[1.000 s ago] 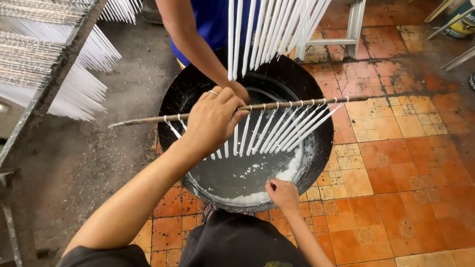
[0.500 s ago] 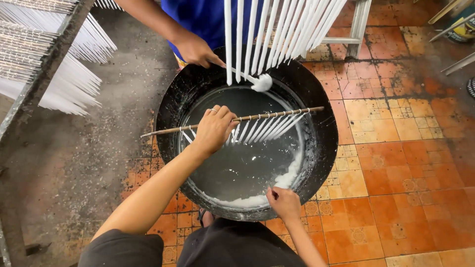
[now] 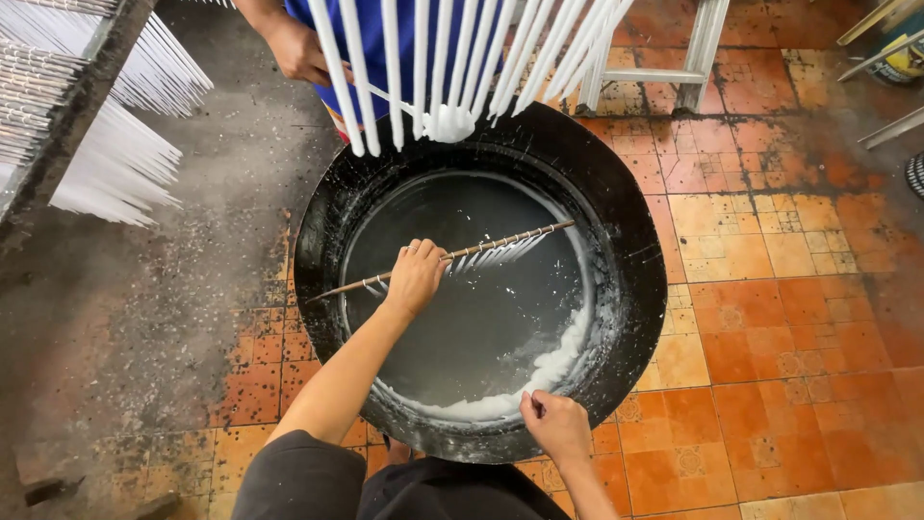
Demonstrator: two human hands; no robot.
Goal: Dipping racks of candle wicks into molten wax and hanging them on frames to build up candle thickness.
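Observation:
My left hand (image 3: pixel 416 276) grips a thin wooden stick (image 3: pixel 500 241) with several white candles hanging from it. The stick lies low across a big black vat (image 3: pixel 635 279), and the candles reach down into the grey liquid wax (image 3: pixel 472 327) inside. My right hand (image 3: pixel 556 425) rests on the vat's near rim, fingers curled over the edge. White hardened wax (image 3: pixel 549 371) crusts the inner wall near that hand.
A person in a blue shirt stands across the vat, one hand (image 3: pixel 298 50) near a row of long white candles (image 3: pixel 452 58) hanging above the far rim. A rack of white candles (image 3: pixel 106 144) fills the upper left. Orange floor tiles (image 3: pixel 789 318) lie right; a white ladder (image 3: pixel 698 48) behind.
My left hand has lowered the stick from above the vat down into it, sinking the candles into the wax. The other person's hand drew back from the vat to the upper left.

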